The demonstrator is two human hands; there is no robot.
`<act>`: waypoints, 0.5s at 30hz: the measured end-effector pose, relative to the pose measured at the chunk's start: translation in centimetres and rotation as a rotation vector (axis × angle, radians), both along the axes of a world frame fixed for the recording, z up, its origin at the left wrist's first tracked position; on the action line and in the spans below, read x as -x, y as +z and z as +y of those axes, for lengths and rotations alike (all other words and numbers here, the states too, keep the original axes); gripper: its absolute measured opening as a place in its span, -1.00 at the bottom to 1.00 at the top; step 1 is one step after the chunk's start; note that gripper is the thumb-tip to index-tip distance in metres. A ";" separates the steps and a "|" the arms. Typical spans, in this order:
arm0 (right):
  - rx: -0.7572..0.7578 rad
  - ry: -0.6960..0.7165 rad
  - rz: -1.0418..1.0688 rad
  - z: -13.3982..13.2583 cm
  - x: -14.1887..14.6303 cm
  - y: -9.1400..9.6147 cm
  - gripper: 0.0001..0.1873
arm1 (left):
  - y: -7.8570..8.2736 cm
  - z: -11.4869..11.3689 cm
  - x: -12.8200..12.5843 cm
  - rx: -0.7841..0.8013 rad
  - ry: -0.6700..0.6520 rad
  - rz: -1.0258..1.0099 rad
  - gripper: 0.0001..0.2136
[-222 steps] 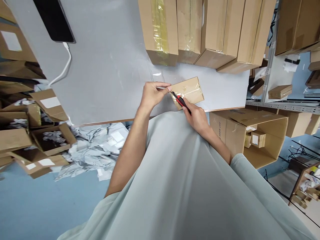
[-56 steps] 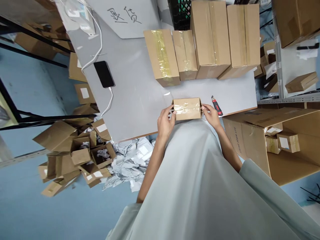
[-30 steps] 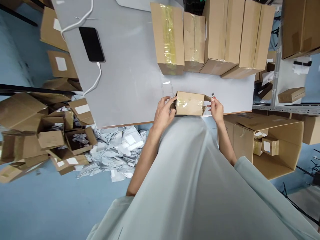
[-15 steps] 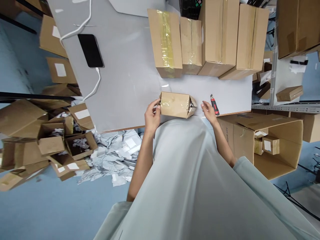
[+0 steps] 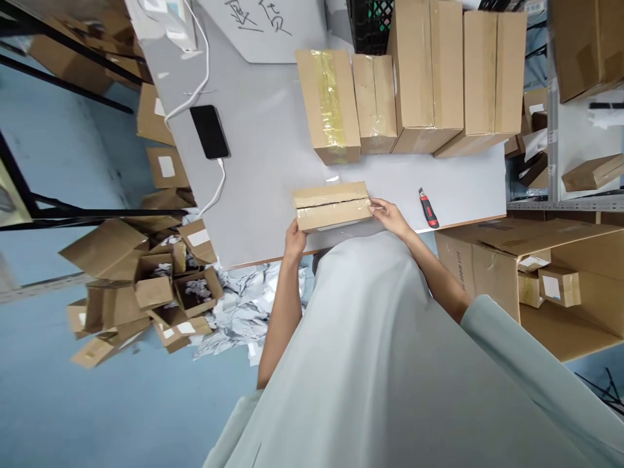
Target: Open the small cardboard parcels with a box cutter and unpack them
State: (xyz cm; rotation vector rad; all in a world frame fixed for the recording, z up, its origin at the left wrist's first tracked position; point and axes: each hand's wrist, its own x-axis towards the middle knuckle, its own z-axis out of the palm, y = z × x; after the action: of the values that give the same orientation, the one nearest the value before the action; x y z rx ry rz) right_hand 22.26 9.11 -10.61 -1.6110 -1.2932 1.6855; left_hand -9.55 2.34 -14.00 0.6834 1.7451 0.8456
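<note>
A small cardboard box [image 5: 333, 207] is at the table's front edge, close to my body. Clear tape runs over it, and a dark slit shows along its upper face. My left hand [image 5: 295, 240] grips the box's lower left corner, fingers partly hidden behind it. At the right end, my right hand [image 5: 388, 216] pinches the box between thumb and fingers. To the right of that hand lies a red and black utility knife [image 5: 429, 208], touched by neither hand.
Several taped cardboard boxes [image 5: 429, 71] stand along the back of the table [image 5: 263, 143]. A phone [image 5: 209, 132] on a white cable lies at left. Right of the table is a big open carton [image 5: 478, 266]; opened boxes [image 5: 151, 286] and crumpled paper [image 5: 244, 302] pile up on the floor at left.
The small box has been turned, so a face with a slit now shows. My right hand, apart from it before, has come in and taken its right end. The view has shifted.
</note>
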 end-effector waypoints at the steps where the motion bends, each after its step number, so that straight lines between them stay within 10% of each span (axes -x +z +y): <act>1: -0.046 -0.001 -0.020 0.2 -0.2 0.0 -0.40 | -0.2 0.2 -0.7 0.068 0.036 -0.048 -0.63; 9: -0.014 -0.007 -0.044 -0.3 -3.1 -0.7 -0.46 | 0.3 0.7 -2.7 0.042 0.169 -0.057 -0.48; 15: 0.060 0.030 -0.033 -1.2 -3.7 -1.1 -0.48 | 1.3 0.7 -5.4 -0.231 -0.072 0.348 -0.24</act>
State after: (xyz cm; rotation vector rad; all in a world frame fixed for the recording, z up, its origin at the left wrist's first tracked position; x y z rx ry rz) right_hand 25.94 7.89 -11.76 -1.6678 -1.3000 1.7376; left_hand -4.17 3.07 -12.65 1.0935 1.9325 0.9280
